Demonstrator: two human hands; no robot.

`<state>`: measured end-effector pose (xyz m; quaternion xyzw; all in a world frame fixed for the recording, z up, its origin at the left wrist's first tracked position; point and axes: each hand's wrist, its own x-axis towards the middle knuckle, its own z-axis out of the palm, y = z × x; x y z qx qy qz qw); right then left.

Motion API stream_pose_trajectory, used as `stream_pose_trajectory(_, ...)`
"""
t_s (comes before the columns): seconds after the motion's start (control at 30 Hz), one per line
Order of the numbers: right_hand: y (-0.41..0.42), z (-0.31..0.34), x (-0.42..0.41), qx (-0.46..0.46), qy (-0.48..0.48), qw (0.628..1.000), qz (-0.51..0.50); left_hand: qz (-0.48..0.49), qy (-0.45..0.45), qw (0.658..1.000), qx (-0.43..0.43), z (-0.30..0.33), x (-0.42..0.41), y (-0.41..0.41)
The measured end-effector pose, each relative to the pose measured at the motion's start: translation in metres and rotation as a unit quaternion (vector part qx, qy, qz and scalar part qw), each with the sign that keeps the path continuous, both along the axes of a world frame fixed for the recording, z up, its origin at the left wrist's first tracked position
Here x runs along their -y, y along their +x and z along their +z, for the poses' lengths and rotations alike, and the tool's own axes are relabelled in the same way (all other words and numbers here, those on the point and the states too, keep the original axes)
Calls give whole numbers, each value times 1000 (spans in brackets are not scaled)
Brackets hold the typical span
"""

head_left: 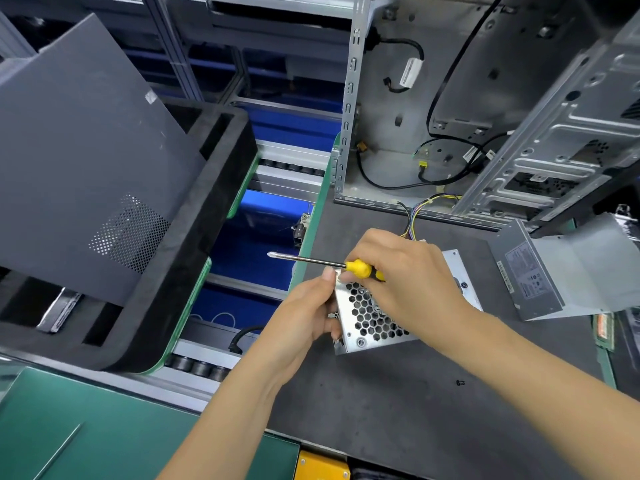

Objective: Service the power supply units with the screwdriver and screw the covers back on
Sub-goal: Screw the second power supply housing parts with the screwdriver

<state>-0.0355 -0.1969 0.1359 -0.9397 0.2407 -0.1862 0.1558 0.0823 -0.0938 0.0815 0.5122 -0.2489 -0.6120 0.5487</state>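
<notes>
on the dark bench mat (398, 410), near the open pc case (433, 116), the psu (367, 313) sits mid-mat, left hand (308, 313) gripping its left edge, right hand (401, 271) curled round the screwdriver (360, 268), tip off-work pointing left; looks mid cover-screwing, next: tip onto a screw.

Electronics assembly workshop, roller conveyor line (194, 367), foam-lined trays (194, 237), open computer chassis (398, 109) on bench
</notes>
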Motion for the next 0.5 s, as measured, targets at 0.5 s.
stream_pose_trajectory(0.5, 8, 8, 13, -91, -29, 995, 40, -4, -7, 1000, 1, -1, 1, 1)
